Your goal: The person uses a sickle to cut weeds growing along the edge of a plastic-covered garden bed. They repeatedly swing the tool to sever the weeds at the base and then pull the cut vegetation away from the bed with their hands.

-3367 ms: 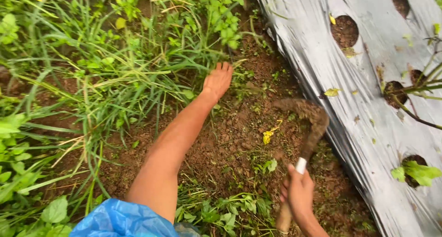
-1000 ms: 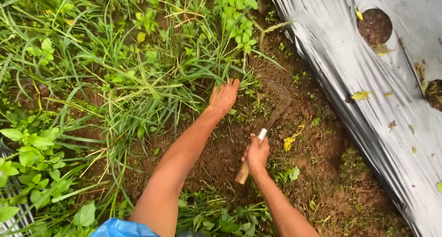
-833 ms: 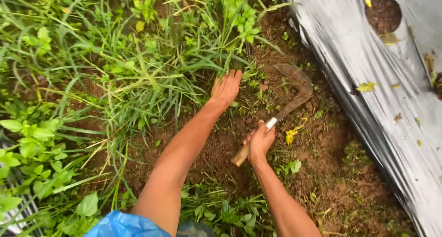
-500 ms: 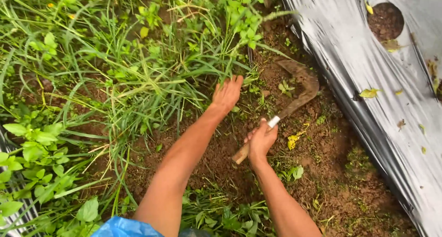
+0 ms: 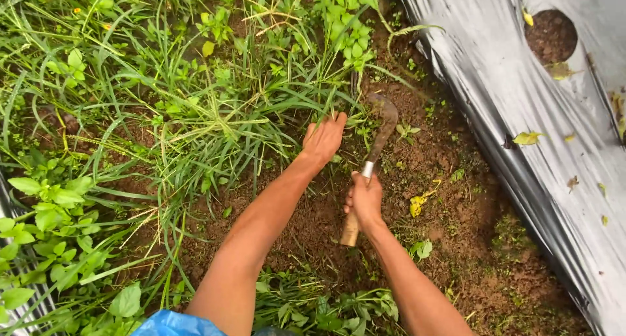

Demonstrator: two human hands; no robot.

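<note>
Between weedy grass (image 5: 195,114) and silver mulch sheet (image 5: 521,94), bare brown soil (image 5: 450,199), right hand (image 5: 365,199) grip clamped on sickle (image 5: 373,154), left hand (image 5: 323,139) spread on grass

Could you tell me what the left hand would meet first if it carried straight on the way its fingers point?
Most likely the clump of long grass: the left hand points up-frame with its fingertips already at the blades' base, though depth is hard to judge.

Bare brown soil (image 5: 450,225) bearing grass and weeds (image 5: 195,107) at left, a yellow leaf (image 5: 417,206), and silver mulch sheeting (image 5: 515,94) at right.
</note>
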